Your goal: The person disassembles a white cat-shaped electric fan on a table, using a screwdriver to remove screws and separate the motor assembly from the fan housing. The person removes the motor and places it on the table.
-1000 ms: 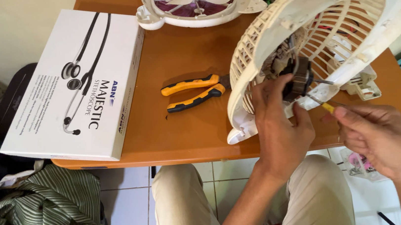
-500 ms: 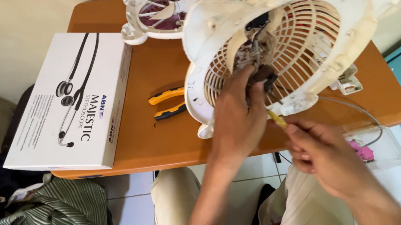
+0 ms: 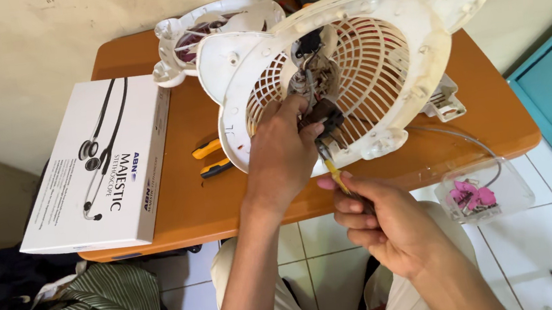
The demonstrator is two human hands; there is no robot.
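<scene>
now both hands [image 3: 283,154] work a screwdriver [image 3: 339,181] into the fan housing [image 3: 376,62].

orange table [image 3: 192,205] | white box [image 3: 102,163] | pliers [image 3: 211,158] | fan housing [image 3: 336,80]

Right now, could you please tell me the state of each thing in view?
Fan housing: tilted on edge, grille open.
Left hand: gripping the dark part at the grille's centre.
Right hand: holding a yellow-handled tool.
White box: closed, flat.
Pliers: lying untouched.
</scene>
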